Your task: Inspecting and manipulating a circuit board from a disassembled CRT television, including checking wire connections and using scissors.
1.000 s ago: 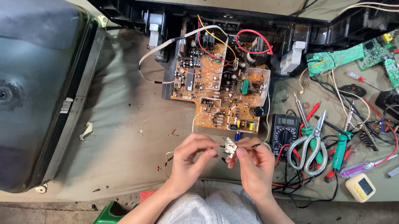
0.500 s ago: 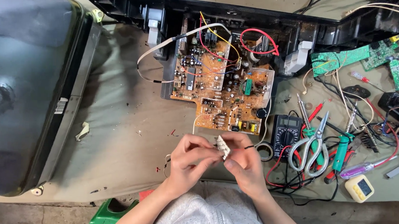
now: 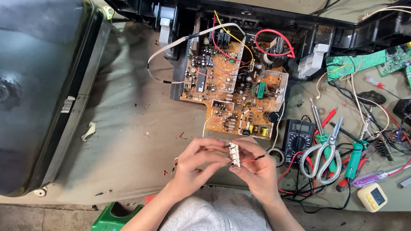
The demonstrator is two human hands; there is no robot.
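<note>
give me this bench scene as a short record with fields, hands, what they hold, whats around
setting: workbench covered with grey-green cloth
left hand: pinching a small white connector block
right hand: gripping the same block, thin red wire running across its fingers
behind hands: orange-brown circuit board in an opened black casing
left side: large dark picture tube
right side: black multimeter, scissors, green circuit boards, purple-handled screwdriver
</note>
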